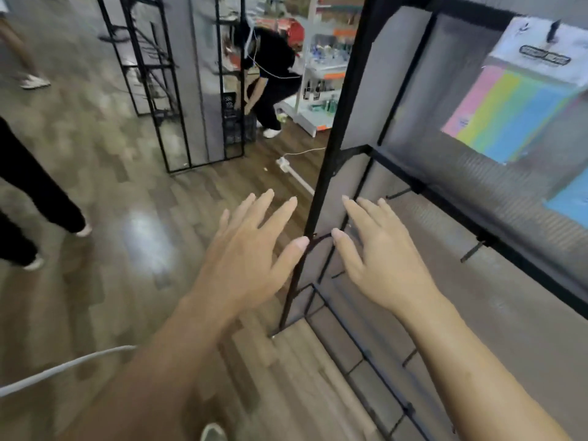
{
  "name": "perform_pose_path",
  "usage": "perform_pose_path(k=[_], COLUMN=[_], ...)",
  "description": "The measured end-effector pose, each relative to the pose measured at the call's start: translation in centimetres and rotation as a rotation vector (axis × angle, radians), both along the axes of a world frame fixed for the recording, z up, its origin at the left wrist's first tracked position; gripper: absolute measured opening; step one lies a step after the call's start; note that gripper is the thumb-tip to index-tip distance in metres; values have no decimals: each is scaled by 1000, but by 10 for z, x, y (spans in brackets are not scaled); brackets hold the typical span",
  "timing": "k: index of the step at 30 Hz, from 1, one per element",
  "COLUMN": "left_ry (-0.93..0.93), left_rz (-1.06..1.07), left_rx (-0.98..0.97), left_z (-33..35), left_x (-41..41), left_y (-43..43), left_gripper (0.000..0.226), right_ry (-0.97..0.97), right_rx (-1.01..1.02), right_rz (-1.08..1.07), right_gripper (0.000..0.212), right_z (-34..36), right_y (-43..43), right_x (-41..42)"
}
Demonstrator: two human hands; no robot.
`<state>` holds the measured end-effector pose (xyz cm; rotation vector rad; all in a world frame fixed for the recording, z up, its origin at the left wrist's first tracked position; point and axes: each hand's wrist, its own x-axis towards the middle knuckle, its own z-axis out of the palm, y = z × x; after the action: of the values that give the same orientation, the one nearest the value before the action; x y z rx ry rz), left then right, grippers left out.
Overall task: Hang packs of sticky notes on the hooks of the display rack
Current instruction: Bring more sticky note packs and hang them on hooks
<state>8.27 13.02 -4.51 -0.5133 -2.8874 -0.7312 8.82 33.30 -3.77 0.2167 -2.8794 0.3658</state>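
Observation:
A black-framed display rack (327, 173) with grey mesh panels fills the right side. One pack of sticky notes (512, 106), with pink, yellow, green and blue strips under a white header card, hangs at its upper right. Short black hooks (474, 251) stick out from a crossbar lower down and carry nothing. My left hand (245, 253) is spread open, palm down, just left of the rack's corner post. My right hand (378, 253) is spread open in front of the lower mesh panel. Both hands hold nothing.
Wooden floor lies left and below. A second black rack (178, 90) stands further back. A person in black crouches by a dark crate (237, 122) behind it. Another person's legs (35, 202) are at the left edge. A white cable (63, 367) crosses bottom left.

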Motion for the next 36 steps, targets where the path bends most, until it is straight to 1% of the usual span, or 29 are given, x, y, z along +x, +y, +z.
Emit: perform_pose_path(k=[2, 4, 6, 9, 12, 14, 16, 18, 21, 23, 29, 32, 36], left_ry=[16, 25, 25, 35, 40, 10, -17, 2, 25, 46, 113, 142, 175], left_rz=[51, 142, 236, 324, 399, 444, 498, 533, 531, 506, 405, 451, 525], left_rx=[-8, -43, -65, -108, -147, -141, -131, -131, -126, -104, 11, 32, 63], left_z=[-2, -1, 1, 1, -1, -5, -9, -13, -15, -12, 3, 4, -4], left_x=[-33, -64, -95, -140, -184, -215, -254, -290, -356, -402, -538, -599, -685], left_y=[-28, -53, -78, -112, -140, -156, -170, -183, -206, -224, -289, -327, -386], left_gripper=[76, 77, 71, 65, 68, 65, 67, 71, 76, 81, 77, 73, 70], right_ry=[14, 64, 119, 105, 90, 84, 89, 97, 107, 77, 7, 52, 160], right_rx=[-3, -19, -27, -8, 13, 38, 33, 8, -25, -37, -20, -46, -119], right_rz=[17, 24, 30, 19, -10, -26, -34, -42, -50, -51, 77, 145, 204], right_gripper=[68, 62, 59, 64, 70, 72, 74, 73, 67, 65, 65, 65, 62], right_z=[0, 5, 8, 6, 1, -3, -7, -11, -12, -12, 5, 13, 11], right_y=[-27, -54, -81, -117, -148, -167, -188, -206, -233, -246, -296, -333, -391], right_x=[-37, -68, -101, -152, -206, -243, -286, -324, -394, -443, -588, -656, -748])
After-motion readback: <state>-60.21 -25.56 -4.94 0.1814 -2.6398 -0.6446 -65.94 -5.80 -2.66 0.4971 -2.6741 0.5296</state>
